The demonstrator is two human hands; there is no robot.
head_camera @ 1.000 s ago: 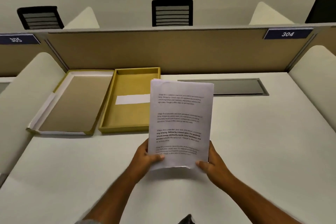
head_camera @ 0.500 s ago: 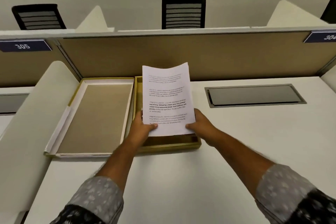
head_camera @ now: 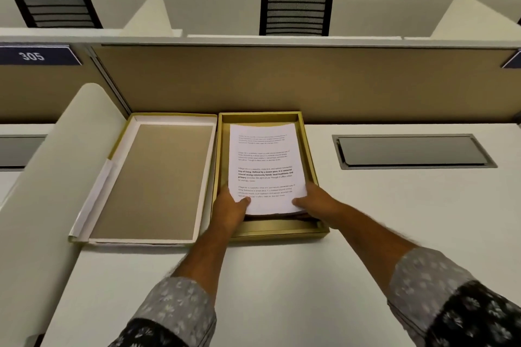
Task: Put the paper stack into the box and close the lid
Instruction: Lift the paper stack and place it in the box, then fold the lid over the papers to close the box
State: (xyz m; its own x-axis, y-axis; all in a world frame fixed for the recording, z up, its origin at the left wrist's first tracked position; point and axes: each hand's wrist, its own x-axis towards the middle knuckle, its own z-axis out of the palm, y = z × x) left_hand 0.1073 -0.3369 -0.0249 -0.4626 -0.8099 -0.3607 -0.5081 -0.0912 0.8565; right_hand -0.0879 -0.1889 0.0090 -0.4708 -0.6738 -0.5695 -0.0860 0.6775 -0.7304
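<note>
A white printed paper stack (head_camera: 266,166) lies lengthwise inside the open gold box (head_camera: 311,160) at the back of the white desk. Its near end is slightly raised off the box floor. My left hand (head_camera: 231,207) grips the stack's near left corner, thumb on top. My right hand (head_camera: 315,203) holds the near right corner, fingers over the sheet. Both hands reach into the box's near end. The box lid (head_camera: 158,180) lies upside down just left of the box, touching it, its tan inside facing up.
A tan partition (head_camera: 282,82) stands right behind the box and lid. A curved cream side divider (head_camera: 45,177) borders the lid on the left. A grey cable hatch (head_camera: 411,151) sits flush in the desk to the right. Black chairs show beyond the partition.
Both hands carried the paper stack from upright over the desk forward and down into the gold box, where it now lies nearly flat. The camera moved closer to the box.
</note>
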